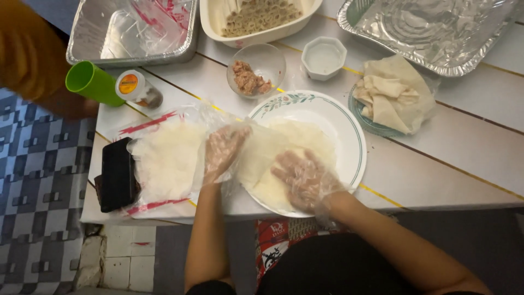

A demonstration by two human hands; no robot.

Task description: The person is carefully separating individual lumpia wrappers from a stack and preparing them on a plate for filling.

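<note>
Both my hands wear thin clear plastic gloves. My left hand (222, 150) rests with spread fingers on the left edge of a pale round wrapper sheet (284, 143), lifting or pressing it. My right hand (304, 179) lies flat, fingers apart, on the same sheet. The sheet is spread over a white plate with a green rim (349, 131). A stack of more wrappers (169, 158) lies in an opened plastic packet to the left of the plate.
A glass bowl of minced filling (255, 71), a small white dish of water (324, 56), a green-rimmed plate of torn wrappers (394, 97), foil trays (436, 33), a white dish of finished rolls (256, 16), a green cup (93, 83), a spice jar (137, 88), a black wallet-like item (115, 173).
</note>
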